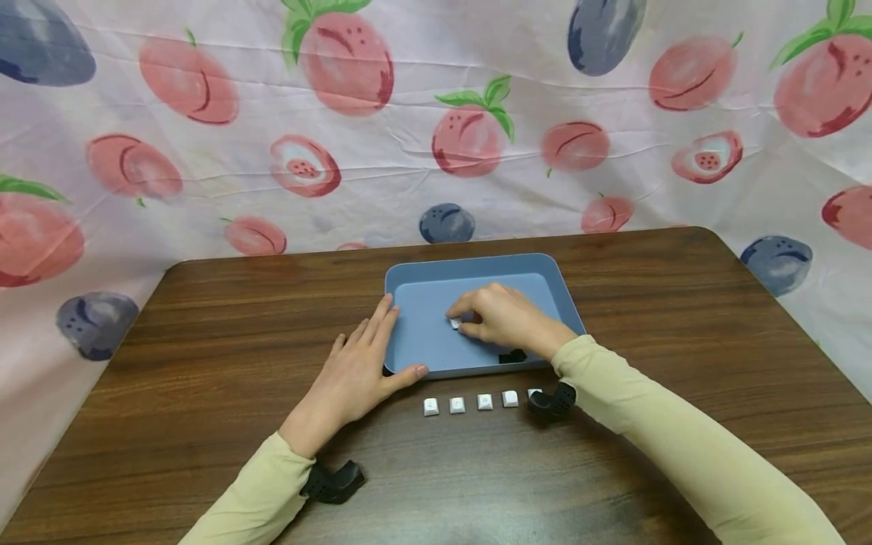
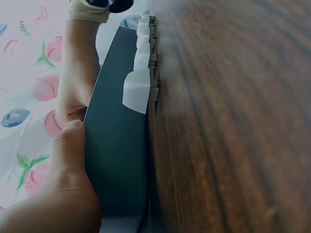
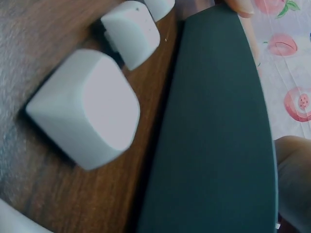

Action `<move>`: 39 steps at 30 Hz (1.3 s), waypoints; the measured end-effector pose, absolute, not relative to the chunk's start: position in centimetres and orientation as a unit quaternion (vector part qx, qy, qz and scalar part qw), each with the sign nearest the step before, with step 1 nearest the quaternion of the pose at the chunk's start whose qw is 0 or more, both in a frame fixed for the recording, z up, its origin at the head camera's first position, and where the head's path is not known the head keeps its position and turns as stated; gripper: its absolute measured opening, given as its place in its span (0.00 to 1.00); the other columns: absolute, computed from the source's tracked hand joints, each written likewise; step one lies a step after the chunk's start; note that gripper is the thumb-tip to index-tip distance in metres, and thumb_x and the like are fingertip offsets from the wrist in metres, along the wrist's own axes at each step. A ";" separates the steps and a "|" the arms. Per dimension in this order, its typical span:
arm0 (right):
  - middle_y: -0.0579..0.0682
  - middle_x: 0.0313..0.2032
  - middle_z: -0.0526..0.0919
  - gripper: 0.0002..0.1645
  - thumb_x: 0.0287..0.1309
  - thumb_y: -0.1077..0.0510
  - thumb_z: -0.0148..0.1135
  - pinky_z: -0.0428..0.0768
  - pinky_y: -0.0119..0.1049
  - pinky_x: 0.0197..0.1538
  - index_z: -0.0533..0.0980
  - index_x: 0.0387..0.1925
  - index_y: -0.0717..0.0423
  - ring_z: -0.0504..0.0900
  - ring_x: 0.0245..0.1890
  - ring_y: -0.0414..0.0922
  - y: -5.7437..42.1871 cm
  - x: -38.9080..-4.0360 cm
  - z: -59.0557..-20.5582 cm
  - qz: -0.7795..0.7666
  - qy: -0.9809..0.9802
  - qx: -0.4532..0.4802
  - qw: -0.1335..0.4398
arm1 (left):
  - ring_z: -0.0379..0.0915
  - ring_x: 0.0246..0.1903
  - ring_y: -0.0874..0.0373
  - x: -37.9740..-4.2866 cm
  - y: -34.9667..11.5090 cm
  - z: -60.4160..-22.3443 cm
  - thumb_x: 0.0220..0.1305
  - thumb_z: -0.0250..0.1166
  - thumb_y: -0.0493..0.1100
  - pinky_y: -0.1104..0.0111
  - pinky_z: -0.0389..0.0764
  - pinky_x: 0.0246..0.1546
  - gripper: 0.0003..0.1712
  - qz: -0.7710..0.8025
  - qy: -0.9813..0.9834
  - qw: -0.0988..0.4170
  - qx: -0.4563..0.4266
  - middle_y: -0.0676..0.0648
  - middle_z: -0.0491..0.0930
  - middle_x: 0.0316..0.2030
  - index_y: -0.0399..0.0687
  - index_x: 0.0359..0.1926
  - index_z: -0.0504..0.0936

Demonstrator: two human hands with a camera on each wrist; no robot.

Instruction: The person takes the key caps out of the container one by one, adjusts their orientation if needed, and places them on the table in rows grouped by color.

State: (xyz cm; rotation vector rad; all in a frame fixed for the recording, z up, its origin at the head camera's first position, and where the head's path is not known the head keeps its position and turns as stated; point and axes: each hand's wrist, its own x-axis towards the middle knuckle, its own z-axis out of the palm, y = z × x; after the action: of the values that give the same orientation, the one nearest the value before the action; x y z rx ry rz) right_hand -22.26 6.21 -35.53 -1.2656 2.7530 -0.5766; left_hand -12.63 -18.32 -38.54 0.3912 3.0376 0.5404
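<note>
My right hand (image 1: 511, 316) reaches over the blue tray (image 1: 425, 350) and pinches a small white keycap (image 1: 455, 323) between thumb and fingertips, low over the tray's floor. In the right wrist view, the tray's wall hides most of this hand. My left hand (image 1: 361, 367) rests at the tray's near left corner. Its fingers lie straight along the left side, and its thumb (image 2: 68, 150) lies on the front rim. Several white keycaps (image 1: 484, 402) stand in a row on the table before the tray. The left wrist view shows switch bodies under them.
A small black thing (image 1: 512, 356) shows near the tray's front right inside. The tray stands on a brown wood-grain table (image 1: 259, 325). Behind it hangs a fruit-patterned cloth (image 1: 381, 151). Each wrist bears a black camera mount (image 1: 334, 482); the right one overlaps the row's last keycap.
</note>
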 end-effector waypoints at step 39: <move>0.46 0.41 0.90 0.16 0.58 0.54 0.75 0.74 0.29 0.30 0.88 0.48 0.54 0.78 0.28 0.35 9.1 -20.1 -36.9 -0.291 0.869 -0.399 -0.032 | 0.57 0.74 0.33 -13.4 -19.1 -39.0 0.66 0.58 0.74 0.31 0.60 0.66 0.58 0.166 0.976 0.008 0.138 0.47 0.39 0.83 0.45 0.81 0.49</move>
State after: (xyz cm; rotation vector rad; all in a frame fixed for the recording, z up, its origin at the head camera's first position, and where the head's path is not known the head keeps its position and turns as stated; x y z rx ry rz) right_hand -20.08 9.14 -36.86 -1.2789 2.7866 -0.9323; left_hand -13.37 -19.08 -38.97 0.4313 3.0512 0.5194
